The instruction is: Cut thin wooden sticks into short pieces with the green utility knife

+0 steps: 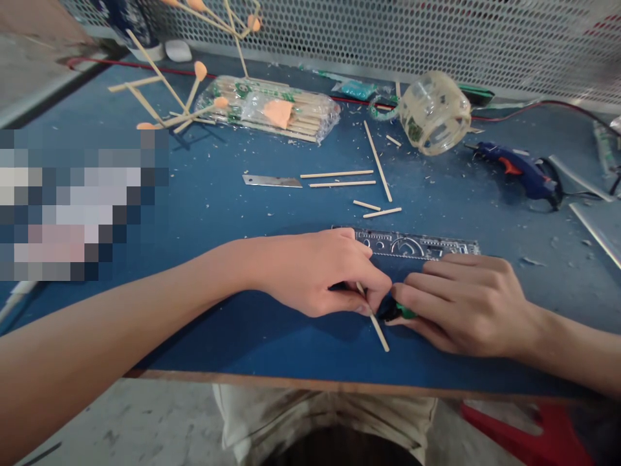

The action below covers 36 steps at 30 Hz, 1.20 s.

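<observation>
From afar I saw a thin, pale wooden stick (381,333) near the front edge of the blue worktop (291,349), its long axis slanting, its near end pointing toward that edge and slightly right. The left hand (334,272) had its grip pinched on it, hiding its far end. The right hand (470,304) gripped a black-and-green tool (405,312), mostly covered; beyond, a clear plastic ruler (412,248) was partly hidden.

Clear jar (431,115), glue gun (524,171), perhaps a computer mouse (178,50)
</observation>
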Each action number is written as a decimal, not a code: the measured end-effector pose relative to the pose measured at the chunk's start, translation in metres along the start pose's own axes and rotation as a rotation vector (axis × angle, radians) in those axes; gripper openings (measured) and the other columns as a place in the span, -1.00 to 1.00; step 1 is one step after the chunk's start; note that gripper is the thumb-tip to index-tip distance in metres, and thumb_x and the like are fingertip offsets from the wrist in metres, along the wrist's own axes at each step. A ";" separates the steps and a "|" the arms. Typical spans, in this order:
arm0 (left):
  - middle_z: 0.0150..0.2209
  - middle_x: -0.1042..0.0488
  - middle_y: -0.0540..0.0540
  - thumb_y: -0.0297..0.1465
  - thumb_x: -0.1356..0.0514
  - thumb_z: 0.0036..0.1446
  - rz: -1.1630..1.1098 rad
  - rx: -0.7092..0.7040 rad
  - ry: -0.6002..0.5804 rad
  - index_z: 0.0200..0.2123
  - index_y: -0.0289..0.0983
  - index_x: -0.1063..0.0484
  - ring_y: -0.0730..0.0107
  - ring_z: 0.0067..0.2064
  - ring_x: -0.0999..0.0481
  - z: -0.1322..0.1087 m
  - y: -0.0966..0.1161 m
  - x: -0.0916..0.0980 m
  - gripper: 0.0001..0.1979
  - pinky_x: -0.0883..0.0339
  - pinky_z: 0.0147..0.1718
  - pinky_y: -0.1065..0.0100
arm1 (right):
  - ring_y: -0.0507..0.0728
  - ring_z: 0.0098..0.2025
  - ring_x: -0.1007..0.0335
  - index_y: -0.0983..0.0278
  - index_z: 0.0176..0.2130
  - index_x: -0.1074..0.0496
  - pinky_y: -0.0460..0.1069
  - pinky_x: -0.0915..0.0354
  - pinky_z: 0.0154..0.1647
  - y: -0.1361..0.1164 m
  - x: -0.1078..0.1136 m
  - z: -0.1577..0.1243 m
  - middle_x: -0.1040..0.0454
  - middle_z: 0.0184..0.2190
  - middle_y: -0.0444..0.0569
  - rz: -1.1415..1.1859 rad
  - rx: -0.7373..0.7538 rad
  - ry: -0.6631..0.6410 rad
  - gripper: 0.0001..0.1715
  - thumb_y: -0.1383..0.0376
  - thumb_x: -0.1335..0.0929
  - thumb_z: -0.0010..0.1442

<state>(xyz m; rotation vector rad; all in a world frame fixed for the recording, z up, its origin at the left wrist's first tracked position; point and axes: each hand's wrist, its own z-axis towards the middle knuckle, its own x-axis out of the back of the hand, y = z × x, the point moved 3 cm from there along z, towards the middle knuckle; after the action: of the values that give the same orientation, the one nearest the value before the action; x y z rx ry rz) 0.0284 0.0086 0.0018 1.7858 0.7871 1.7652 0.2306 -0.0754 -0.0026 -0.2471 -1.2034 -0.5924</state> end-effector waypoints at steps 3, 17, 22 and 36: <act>-0.28 -0.67 0.12 -0.49 -0.23 0.45 0.002 -0.008 0.019 -0.20 -0.13 -0.55 0.35 -0.21 -0.52 0.000 0.000 0.000 -0.84 -0.14 -0.04 0.29 | 0.12 -0.46 -0.30 0.15 -0.25 -0.47 0.07 -0.15 -0.40 -0.001 0.000 0.000 -0.57 -0.43 -0.19 -0.011 -0.001 -0.001 -0.70 0.18 -0.28 0.53; -0.23 -0.70 0.09 -0.44 -0.20 0.49 0.007 0.013 -0.007 -0.17 -0.12 -0.55 0.32 -0.16 -0.54 0.001 -0.002 -0.002 -0.84 -0.16 -0.01 0.21 | 0.12 -0.49 -0.29 0.15 -0.25 -0.45 0.08 -0.14 -0.41 -0.006 0.000 0.004 -0.51 -0.46 -0.22 -0.020 -0.006 0.003 -0.70 0.19 -0.27 0.54; -0.24 -0.68 0.10 -0.46 -0.20 0.49 0.023 0.007 -0.007 -0.18 -0.15 -0.57 0.34 -0.18 -0.51 0.000 0.000 -0.001 -0.83 -0.13 -0.03 0.23 | 0.10 -0.49 -0.29 0.15 -0.28 -0.45 0.07 -0.13 -0.41 -0.003 -0.001 0.004 -0.49 -0.48 -0.21 -0.004 -0.004 0.002 -0.65 0.19 -0.24 0.56; -0.24 -0.68 0.10 -0.43 -0.20 0.49 0.044 0.011 -0.009 -0.18 -0.10 -0.56 0.29 -0.17 -0.54 0.000 -0.001 -0.001 -0.83 -0.19 -0.04 0.19 | 0.10 -0.48 -0.32 0.17 -0.23 -0.51 0.08 -0.17 -0.39 0.000 -0.001 0.001 -0.56 -0.44 -0.20 0.021 0.005 -0.007 -0.64 0.21 -0.23 0.56</act>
<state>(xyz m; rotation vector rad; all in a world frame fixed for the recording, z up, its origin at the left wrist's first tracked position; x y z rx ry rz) 0.0280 0.0084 0.0008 1.8299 0.7605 1.7832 0.2294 -0.0740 -0.0033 -0.2569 -1.2073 -0.5705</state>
